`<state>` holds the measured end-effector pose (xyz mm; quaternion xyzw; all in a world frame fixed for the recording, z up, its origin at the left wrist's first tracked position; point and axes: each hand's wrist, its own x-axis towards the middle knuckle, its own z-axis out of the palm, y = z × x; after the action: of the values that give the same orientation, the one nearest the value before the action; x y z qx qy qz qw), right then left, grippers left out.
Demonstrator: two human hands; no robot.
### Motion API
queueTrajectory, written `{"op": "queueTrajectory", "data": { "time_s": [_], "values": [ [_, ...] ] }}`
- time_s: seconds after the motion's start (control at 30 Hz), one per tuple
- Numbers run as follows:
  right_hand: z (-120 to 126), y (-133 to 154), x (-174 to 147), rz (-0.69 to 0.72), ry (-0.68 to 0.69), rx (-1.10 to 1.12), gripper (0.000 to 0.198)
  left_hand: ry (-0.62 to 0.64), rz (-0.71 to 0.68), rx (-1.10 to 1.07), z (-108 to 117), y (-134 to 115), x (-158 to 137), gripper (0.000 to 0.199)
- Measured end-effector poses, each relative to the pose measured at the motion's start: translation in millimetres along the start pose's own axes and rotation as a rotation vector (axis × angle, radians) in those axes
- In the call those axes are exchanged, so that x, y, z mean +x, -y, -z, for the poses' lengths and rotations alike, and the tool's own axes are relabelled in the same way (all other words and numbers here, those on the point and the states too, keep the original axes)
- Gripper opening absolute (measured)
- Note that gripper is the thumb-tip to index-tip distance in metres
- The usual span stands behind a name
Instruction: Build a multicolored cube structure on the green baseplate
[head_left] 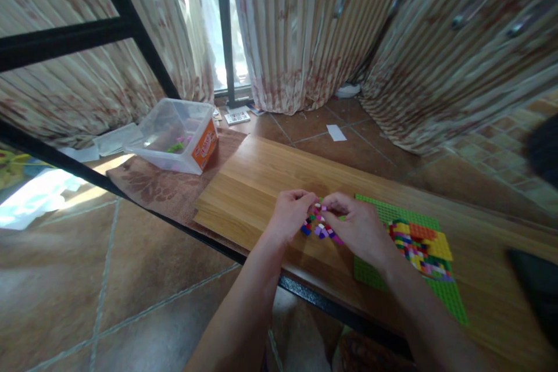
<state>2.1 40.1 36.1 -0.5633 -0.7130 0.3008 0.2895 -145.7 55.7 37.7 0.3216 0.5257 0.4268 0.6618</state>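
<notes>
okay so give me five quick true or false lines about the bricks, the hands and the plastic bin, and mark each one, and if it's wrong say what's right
1. The left hand and the right hand are both at the loose bricks. True.
2. The green baseplate lies to the left of the loose bricks in the picture. False: it lies to their right.
3. The clear plastic bin has an orange label on one side. True.
4. The bin stands on the wooden surface. False: it stands on the brown cloth beside it.
5. The bricks built up on the baseplate are all blue. False: they include red, yellow and orange ones.
</notes>
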Motion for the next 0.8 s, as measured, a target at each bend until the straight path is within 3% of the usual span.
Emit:
{"op": "queueTrajectory", "data": {
  "time_s": [0.2,0.5,0.8],
  "values": [
    [2.8,-2.9,2.8,-0.019,-0.057,-0.100,0.013,0.003,-0.025,0.035,0.6,3.6,1.2,0.019],
    [-20.2,-6.2,22.1,0.092,0.126,-0.549,0.023,-0.106,-0.075,-0.189,9.3,-14.9,-1.2,0.016],
    [-11.8,-10.0,10.0,0.160,0.166,-0.511,0.022,-0.144,-0.078,-0.232,11.6,-17.8,-2.2,0.016]
  ]
}}
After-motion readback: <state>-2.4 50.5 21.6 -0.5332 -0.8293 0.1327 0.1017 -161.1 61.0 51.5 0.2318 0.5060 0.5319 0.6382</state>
